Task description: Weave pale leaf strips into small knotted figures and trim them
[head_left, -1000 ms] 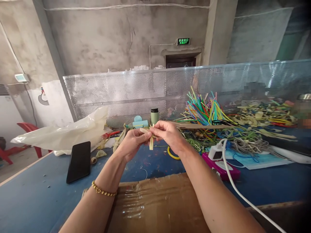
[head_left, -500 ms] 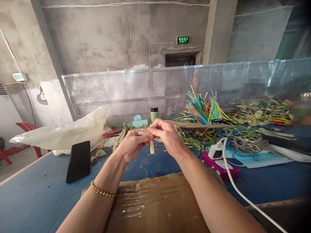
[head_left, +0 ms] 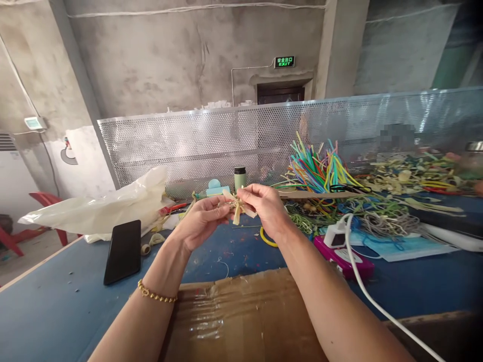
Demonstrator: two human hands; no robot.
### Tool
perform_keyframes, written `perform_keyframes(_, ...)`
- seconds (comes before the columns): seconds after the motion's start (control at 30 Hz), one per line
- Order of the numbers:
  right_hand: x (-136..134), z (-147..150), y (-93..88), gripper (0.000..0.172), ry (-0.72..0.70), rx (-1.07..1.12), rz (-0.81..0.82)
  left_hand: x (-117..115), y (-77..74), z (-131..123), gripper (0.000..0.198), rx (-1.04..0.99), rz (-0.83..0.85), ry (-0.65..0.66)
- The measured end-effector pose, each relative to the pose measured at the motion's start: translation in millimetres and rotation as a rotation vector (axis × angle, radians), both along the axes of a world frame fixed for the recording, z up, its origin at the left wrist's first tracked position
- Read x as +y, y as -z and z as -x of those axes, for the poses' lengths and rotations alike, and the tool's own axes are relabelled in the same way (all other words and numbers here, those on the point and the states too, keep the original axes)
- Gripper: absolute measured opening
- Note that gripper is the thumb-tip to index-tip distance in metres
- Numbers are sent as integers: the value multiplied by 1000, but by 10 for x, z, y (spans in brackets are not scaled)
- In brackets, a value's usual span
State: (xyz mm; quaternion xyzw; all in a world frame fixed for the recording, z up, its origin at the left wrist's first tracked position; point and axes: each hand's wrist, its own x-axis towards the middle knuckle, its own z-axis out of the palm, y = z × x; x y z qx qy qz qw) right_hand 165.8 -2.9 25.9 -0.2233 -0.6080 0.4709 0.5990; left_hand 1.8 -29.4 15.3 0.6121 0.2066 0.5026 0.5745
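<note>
Thumb and forefinger of the left hand (head_left: 202, 219) press together on one side of a pale, bow-like cluster of strips (head_left: 237, 213), while the right hand (head_left: 268, 208) pinches its other side, so the cluster is held up between the two, above the blue table (head_left: 56, 306). As far as can be judged, the gathering at the middle is done: the strips meet at one point and their ends splay out, one pointing downward and another toward the right. The ends hang loose and the piece is not yet set down, so some handling seems left; whether the middle is knotted or merely pinched cannot be told, since the fingers cover much of it, and the count of strips is unclear. Behind the hands, a light blue object (head_left: 218, 191) is partly hidden, as is the lower part of a green bottle (head_left: 240, 180). A yellow ring (head_left: 264, 236) is partly covered by the right forearm. Nearer the body, cardboard (head_left: 241, 314) runs out of view at the bottom edge. Farther right, tangled cords (head_left: 313, 217) overlap too densely to separate, and beyond the pale scraps (head_left: 403, 176) a pixelated patch conceals whatever is there.
</note>
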Motion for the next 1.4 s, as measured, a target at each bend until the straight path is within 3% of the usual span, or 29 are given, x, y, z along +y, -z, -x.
perform_keyframes(0.13, -27, 17, -2, 27, -28, 51, -4, -12, -11, -3, 12, -16, -25, -107)
perform_keyframes(0.27, -50, 16, -6, 27, -54, 19, -53, -2, -10, -13, 13, -150, 73, -59)
perform_keyframes(0.4, -54, -27, -28, 28, 192, -194, -349, 9, -15, -15, 10, -249, 243, 25)
perform_keyframes(0.47, -55, -48, -37, 33, 186, -345, -508, 11, -16, -14, 10, -250, 275, 45)
perform_keyframes(0.53, -51, -56, -38, 25, 154, -443, -561, 12, -13, -7, 10, -240, 277, 53)
perform_keyframes(0.73, -33, -16, -5, 10, 326, -451, -557, 11, 0, 6, 12, -175, 188, -71)
perform_keyframes(0.87, -38, 31, 20, 14, 451, -450, -570, -7, -5, -22, 14, -87, 109, -170)
perform_keyframes(1.03, -31, 75, 61, 11, 587, -539, -707, -18, -15, -66, 15, 45, -95, -379)
perform_keyframes(1.17, -54, 78, 72, 11, 713, -695, -815, 7, -5, -88, 14, 35, -202, -448)
perform_keyframes(1.3, -76, 43, 44, 8, 651, -687, -787, 28, 6, -83, 13, 13, -236, -487)
perform_keyframes(1.4, -67, -3, 10, 9, 350, -556, -564, 28, 5, -76, 12, 4, -272, -482)
